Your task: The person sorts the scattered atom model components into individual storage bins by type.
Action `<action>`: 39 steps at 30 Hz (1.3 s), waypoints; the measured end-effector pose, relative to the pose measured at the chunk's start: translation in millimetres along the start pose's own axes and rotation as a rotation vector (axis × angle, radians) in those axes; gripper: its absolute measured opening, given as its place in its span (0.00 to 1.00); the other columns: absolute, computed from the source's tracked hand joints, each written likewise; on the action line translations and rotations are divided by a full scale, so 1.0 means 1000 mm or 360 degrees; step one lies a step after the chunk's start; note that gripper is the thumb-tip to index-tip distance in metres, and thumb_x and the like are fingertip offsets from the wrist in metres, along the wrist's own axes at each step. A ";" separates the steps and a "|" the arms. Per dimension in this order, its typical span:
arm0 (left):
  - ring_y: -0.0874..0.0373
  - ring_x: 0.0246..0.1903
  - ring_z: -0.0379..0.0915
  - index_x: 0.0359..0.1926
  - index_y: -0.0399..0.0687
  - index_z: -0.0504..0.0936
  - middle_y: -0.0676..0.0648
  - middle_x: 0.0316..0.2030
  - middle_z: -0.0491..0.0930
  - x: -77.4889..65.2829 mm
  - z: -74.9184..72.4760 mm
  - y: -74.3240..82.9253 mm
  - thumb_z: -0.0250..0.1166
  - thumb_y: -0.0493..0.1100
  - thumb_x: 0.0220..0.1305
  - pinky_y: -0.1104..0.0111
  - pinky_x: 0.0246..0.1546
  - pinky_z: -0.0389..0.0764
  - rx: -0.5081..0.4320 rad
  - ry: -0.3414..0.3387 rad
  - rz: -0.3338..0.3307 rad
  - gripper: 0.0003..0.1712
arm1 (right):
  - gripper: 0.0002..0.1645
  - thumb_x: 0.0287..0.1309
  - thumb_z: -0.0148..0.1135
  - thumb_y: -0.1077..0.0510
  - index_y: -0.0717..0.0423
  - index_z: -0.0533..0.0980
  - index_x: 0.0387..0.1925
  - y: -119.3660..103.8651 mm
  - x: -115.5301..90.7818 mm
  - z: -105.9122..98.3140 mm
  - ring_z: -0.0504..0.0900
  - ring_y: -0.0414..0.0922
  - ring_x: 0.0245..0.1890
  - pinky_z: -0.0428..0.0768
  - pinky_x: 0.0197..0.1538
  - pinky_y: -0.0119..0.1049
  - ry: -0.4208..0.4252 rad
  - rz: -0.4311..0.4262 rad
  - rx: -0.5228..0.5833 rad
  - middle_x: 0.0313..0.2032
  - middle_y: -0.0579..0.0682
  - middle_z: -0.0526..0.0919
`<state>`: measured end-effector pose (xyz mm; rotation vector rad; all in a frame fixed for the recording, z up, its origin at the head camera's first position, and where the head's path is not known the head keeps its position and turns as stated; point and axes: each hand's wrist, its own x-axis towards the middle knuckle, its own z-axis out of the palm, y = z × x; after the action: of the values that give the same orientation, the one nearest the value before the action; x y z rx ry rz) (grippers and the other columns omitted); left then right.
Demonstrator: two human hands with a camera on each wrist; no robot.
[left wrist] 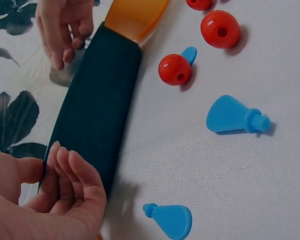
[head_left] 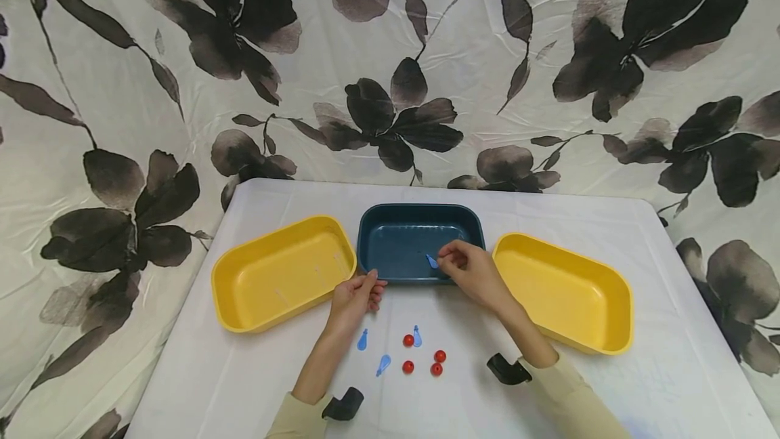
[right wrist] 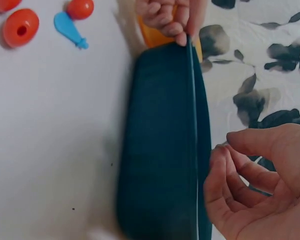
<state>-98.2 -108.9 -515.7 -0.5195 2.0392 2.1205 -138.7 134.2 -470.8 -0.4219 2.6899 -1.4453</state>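
A dark blue rectangular tray (head_left: 390,281) stands at the middle of the table. My left hand (head_left: 353,300) grips its front left corner, thumb at the rim and fingers against the outer wall. Over the tray's right part, my right hand (head_left: 474,275) pinches a small blue paddle-shaped plastic piece (head_left: 432,261) at its fingertips. In the right wrist view the tray wall hides most of that piece. In front of the tray lie three similar blue pieces (head_left: 383,365) and several round red beads (head_left: 408,367) with holes.
A yellow tray (head_left: 244,327) stands angled on the left, close to the blue tray. Another yellow tray (head_left: 627,317) stands angled on the right, beneath the right forearm. Behind the white-covered table (head_left: 201,385) hangs a floral cloth (head_left: 390,39).
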 end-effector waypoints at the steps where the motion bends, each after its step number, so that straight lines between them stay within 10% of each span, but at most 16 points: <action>1: 0.59 0.28 0.74 0.42 0.31 0.86 0.38 0.34 0.83 0.000 0.000 0.000 0.59 0.48 0.78 0.75 0.28 0.79 -0.0005 -0.0002 -0.0004 0.22 | 0.06 0.67 0.67 0.62 0.59 0.82 0.44 -0.001 -0.002 0.000 0.81 0.45 0.34 0.81 0.40 0.31 0.0000 -0.0002 -0.0004 0.34 0.49 0.83; 39: 0.58 0.30 0.75 0.45 0.30 0.85 0.40 0.34 0.82 -0.003 0.003 0.004 0.58 0.49 0.79 0.75 0.30 0.80 0.0037 0.0010 -0.0015 0.23 | 0.10 0.62 0.71 0.66 0.61 0.82 0.44 0.018 -0.052 0.033 0.79 0.42 0.35 0.83 0.43 0.30 -0.0256 -0.0132 0.0128 0.34 0.47 0.83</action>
<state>-96.9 -106.1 -510.5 -0.5318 2.0585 2.0897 -86.5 130.8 -508.6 -0.6220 2.5077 -1.4656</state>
